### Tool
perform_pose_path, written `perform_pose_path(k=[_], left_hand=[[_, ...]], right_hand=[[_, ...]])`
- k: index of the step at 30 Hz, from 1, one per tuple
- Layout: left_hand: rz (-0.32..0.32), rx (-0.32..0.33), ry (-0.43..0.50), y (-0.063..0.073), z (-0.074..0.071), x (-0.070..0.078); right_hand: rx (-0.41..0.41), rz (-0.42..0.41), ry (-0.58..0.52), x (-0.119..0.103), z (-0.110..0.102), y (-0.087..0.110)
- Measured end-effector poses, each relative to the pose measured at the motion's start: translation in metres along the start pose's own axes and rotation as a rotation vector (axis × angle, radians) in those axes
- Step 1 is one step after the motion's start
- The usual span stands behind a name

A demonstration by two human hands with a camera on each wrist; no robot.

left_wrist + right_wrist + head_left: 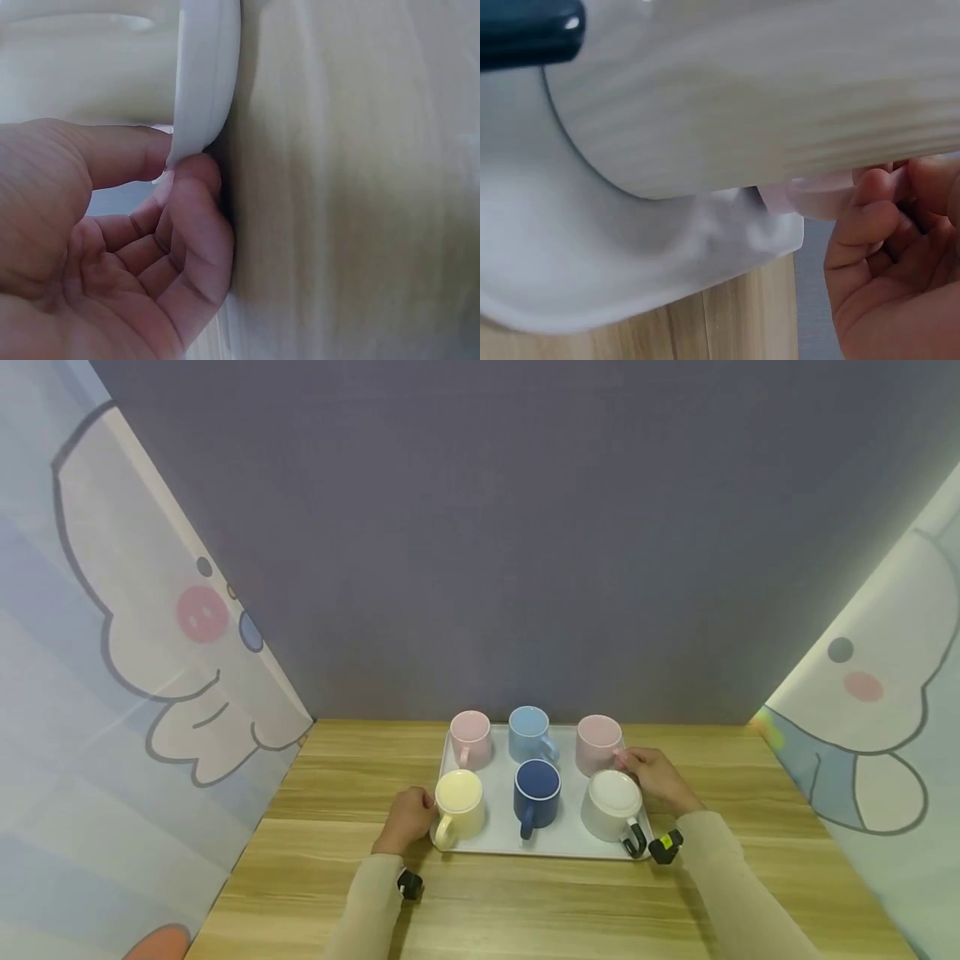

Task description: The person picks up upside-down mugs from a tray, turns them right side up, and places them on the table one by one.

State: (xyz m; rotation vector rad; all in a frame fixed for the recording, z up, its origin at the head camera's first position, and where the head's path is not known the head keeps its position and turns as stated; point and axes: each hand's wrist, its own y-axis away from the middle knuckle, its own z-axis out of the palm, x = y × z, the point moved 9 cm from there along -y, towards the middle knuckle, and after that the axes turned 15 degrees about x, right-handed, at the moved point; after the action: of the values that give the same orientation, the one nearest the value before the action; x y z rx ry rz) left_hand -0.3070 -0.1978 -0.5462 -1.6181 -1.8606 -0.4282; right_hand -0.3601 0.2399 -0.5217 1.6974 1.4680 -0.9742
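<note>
A white tray (498, 839) holds several mugs that appear to stand bottom up. My left hand (410, 815) pinches the tray's left rim between thumb and curled fingers, as the left wrist view shows, beside the pale yellow mug (460, 793). At the far right of the tray, my right hand (654, 777) grips the handle of a pink mug (597, 735). In the right wrist view, the white mug (727, 97) with a black handle covers most of that pink mug.
In the front row's middle is a dark blue mug (537, 781). Behind it are a light blue mug (529, 722) and, to the left, another pink mug (470, 727). The wooden table (525, 910) meets a grey wall (480, 543); cartoon-printed curtains (142, 585) hang at both sides.
</note>
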Motion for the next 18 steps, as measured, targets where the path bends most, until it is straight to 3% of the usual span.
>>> perform_pose_path(k=[12,18], left_hand=[[0.006,-0.001,0.010,0.002,-0.001,0.002],[0.011,0.004,0.012,0.002,-0.002,0.003]], right_hand=[[0.040,-0.090,-0.037,-0.017,-0.008,0.000],[0.045,-0.090,-0.038,-0.025,-0.011,0.002]])
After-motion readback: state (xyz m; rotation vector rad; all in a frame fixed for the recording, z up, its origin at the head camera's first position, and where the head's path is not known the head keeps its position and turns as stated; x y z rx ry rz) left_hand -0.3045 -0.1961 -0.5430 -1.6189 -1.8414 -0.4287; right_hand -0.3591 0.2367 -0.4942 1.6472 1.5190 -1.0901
